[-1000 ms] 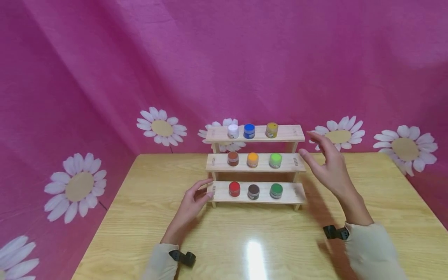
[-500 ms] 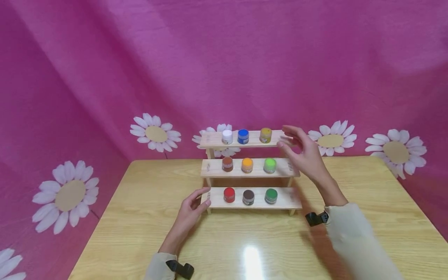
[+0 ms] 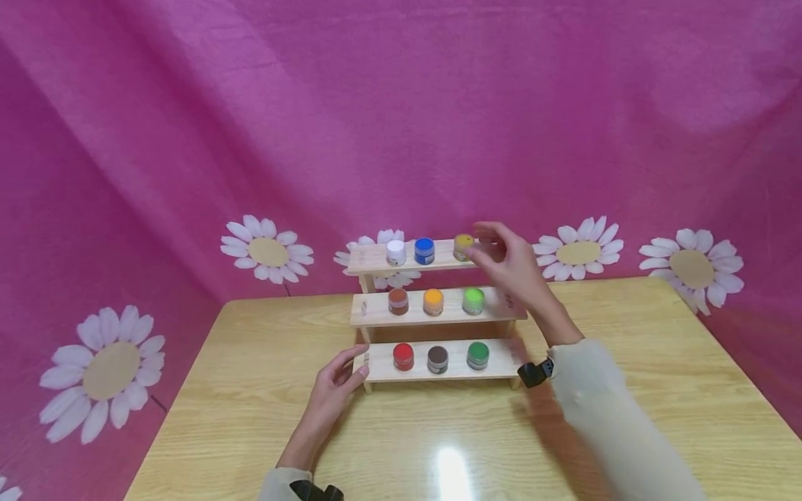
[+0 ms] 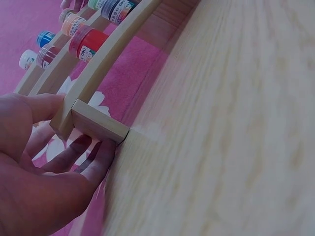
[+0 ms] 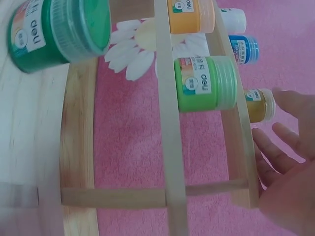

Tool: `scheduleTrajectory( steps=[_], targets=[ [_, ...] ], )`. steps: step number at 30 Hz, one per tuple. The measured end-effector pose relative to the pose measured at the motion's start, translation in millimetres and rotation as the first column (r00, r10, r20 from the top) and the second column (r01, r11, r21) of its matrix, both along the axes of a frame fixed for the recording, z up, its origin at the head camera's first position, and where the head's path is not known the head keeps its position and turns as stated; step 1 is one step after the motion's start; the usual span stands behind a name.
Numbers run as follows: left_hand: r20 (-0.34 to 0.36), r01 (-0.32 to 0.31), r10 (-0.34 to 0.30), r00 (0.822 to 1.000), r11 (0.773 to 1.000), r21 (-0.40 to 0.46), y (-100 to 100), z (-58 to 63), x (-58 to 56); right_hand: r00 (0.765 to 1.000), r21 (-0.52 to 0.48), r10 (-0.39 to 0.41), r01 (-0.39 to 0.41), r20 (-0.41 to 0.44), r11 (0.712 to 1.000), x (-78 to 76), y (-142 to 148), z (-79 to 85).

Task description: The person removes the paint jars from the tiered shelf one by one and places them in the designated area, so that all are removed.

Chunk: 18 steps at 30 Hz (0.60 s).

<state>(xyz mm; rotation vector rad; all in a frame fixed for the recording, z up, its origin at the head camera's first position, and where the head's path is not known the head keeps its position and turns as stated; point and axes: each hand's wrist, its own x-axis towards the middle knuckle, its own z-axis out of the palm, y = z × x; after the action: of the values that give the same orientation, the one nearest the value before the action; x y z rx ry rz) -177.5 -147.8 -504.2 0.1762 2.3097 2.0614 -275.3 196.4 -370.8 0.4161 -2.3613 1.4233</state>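
A three-tier wooden display rack [image 3: 375, 308] stands on the table, with small lidded paint jars in rows of three. My left hand [image 3: 330, 391] holds the left end of the lowest shelf; in the left wrist view the thumb lies against the shelf end and the fingers curl beside the leg [image 4: 101, 122]. At the top tier's right, my right hand [image 3: 516, 268] reaches around an ochre paint jar [image 3: 462, 248], thumb in front and fingers behind. The right wrist view shows a fingertip right at that jar's lid [image 5: 268, 104], the other fingers spread near the shelf edge.
White [image 3: 396, 252] and blue [image 3: 424, 251] jars share the top tier. Below are brown, orange and light green [image 3: 473, 300] jars, then red [image 3: 404, 356], dark brown and green [image 3: 477, 355] ones. A pink flowered cloth [image 3: 401, 125] hangs behind the table [image 3: 263, 362].
From beyond the rack's right end, my right hand has moved left to the ochre jar. The left hand stays at the lowest shelf's end. The head view has shifted slightly.
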Motion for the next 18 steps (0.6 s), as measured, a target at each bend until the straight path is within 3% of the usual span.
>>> scheduleTrajectory(
  steps=[6,18],
  targets=[
    [0.013,-0.002,0.002,1.0,1.0,-0.004,-1.2,1.0,-1.0,0.998,0.048,-0.031,0.028,0.055,0.998,-2.8,-5.9,0.8],
    [-0.004,0.011,-0.01,1.0,1.0,0.011,-3.3,-2.0,-3.0,0.995,0.086,-0.085,0.08,0.058,0.993,-3.3,-7.0,0.3]
  ],
)
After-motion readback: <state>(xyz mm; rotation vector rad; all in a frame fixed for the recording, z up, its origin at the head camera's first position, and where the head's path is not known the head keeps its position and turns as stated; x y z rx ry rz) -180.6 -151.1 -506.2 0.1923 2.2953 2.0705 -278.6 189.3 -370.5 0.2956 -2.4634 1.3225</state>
